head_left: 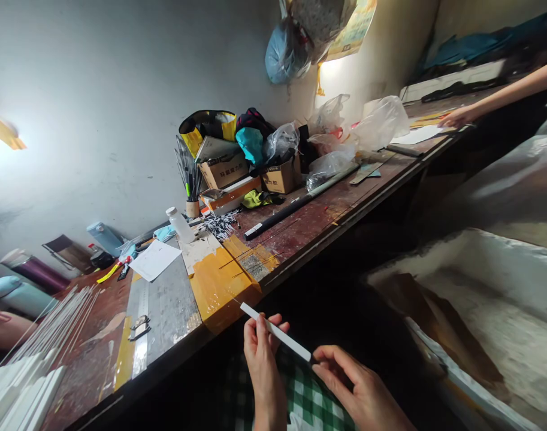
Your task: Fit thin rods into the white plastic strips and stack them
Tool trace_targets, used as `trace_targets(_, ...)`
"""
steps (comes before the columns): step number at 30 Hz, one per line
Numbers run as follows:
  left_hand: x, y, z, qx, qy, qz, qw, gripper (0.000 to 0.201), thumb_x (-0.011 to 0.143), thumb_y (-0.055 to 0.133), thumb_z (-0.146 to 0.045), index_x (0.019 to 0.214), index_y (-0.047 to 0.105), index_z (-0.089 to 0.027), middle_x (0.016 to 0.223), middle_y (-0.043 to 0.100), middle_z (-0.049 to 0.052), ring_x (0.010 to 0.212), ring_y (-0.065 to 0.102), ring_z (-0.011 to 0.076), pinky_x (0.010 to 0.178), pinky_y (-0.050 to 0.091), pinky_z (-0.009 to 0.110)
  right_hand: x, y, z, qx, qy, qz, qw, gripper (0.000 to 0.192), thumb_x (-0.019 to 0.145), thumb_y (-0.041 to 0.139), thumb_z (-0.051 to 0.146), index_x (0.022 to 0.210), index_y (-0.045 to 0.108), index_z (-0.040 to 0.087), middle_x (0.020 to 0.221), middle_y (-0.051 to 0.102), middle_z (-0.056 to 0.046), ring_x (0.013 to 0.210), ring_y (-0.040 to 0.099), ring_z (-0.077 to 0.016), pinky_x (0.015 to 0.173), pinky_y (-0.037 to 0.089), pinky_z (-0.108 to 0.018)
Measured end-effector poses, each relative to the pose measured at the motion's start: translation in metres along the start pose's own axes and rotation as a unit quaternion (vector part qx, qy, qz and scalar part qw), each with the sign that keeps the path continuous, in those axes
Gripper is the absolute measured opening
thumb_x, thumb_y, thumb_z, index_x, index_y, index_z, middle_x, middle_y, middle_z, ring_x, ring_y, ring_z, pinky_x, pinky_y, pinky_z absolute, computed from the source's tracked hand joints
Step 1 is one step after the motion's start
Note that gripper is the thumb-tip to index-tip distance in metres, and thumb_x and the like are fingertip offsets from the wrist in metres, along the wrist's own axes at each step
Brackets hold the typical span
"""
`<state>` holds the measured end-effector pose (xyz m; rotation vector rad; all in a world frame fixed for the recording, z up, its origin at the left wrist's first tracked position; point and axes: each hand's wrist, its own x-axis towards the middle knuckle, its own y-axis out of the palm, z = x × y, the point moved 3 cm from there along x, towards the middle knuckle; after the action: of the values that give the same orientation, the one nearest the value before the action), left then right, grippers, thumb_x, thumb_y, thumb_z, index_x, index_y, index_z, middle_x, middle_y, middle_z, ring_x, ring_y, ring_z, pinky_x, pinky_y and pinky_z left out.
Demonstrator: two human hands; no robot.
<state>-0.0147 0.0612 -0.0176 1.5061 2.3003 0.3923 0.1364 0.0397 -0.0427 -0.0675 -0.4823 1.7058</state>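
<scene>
A slim white strip [287, 341] is held up in front of the workbench [309, 218], beyond its near edge and over a green-and-white checked cloth [316, 398]. The strip is straight, long and narrow, with clean parallel edges and a pale, plain, matte-looking face. It slants from upper left to lower right. At its upper end a thin spike sticks out in line with it, toward the yellow block [223, 284] on the bench; at its lower end there is a small dark spot, too small to make out.

The left hand [265, 344] is clamped on the strip near its upper end, thumb and fingers on either side of it. The right hand [342, 371] has its thumb and forefinger drawn close together right at the lower end; I cannot tell whether they pinch the dark spot or only touch it.

At the lower left of the view, a stack of similar white pieces [26, 383] lies on the bench, thin pale rods [73, 311] reaching away beyond them. Behind the yellow block stand a white bottle [181, 224] and a heap of dark-tipped sticks [219, 224]. Far right, another person's hand [459, 115] rests by a white sheet [417, 134].
</scene>
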Motion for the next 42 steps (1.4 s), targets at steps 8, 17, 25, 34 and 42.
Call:
trace_targets(8, 0.019, 0.004, -0.004, -0.011, -0.001, -0.019, 1.0, 0.033, 0.084, 0.059, -0.047, 0.091, 0.05, -0.016, 0.095, 0.069, 0.01, 0.079, 0.07, 0.0221, 0.071, 0.05, 0.03, 0.011, -0.008, 0.015, -0.041, -0.092, -0.062, 0.993, 0.015, 0.098, 0.044, 0.03, 0.091, 0.056, 0.024, 0.081, 0.059, 0.001, 0.072, 0.061, -0.0128, 0.067, 0.049, -0.021)
trace_targets(17, 0.035, 0.01, -0.006, -0.093, -0.035, -0.014, 0.995, 0.03, 0.079, 0.068, -0.039, 0.086, 0.051, -0.016, 0.074, 0.064, 0.002, 0.063, 0.067, 0.0147, 0.063, 0.051, 0.025, 0.024, -0.011, 0.019, -0.07, -0.089, -0.054, 0.992, 0.01, 0.096, 0.046, 0.029, 0.093, 0.055, 0.025, 0.084, 0.058, 0.001, 0.071, 0.061, -0.0135, 0.066, 0.05, -0.023)
trace_targets(25, 0.031, 0.013, -0.008, -0.123, -0.064, -0.022, 0.99, 0.027, 0.081, 0.067, -0.038, 0.088, 0.051, -0.017, 0.071, 0.061, 0.0, 0.062, 0.066, 0.0141, 0.064, 0.055, 0.027, 0.022, -0.014, 0.023, -0.083, -0.092, -0.028, 0.992, 0.017, 0.098, 0.041, 0.029, 0.09, 0.055, 0.025, 0.082, 0.059, 0.001, 0.071, 0.061, -0.0139, 0.064, 0.049, -0.024)
trace_targets(34, 0.031, 0.012, -0.008, -0.122, -0.082, -0.031, 0.989, 0.033, 0.077, 0.071, -0.04, 0.087, 0.051, -0.016, 0.073, 0.059, 0.0, 0.06, 0.067, 0.0139, 0.059, 0.054, 0.024, 0.023, -0.017, 0.03, -0.111, -0.124, -0.061, 0.984, 0.021, 0.099, 0.04, 0.033, 0.09, 0.057, 0.025, 0.082, 0.062, -0.001, 0.072, 0.064, -0.0152, 0.065, 0.052, -0.024)
trace_targets(42, 0.027, 0.013, -0.013, -0.13, -0.084, -0.008, 0.988, 0.033, 0.079, 0.068, -0.04, 0.094, 0.052, -0.016, 0.079, 0.065, 0.004, 0.066, 0.069, 0.0171, 0.06, 0.053, 0.025, 0.023, -0.019, 0.04, -0.111, -0.116, -0.057, 0.985, 0.018, 0.096, 0.043, 0.029, 0.086, 0.056, 0.024, 0.077, 0.059, 0.0, 0.061, 0.059, -0.0131, 0.057, 0.051, -0.023)
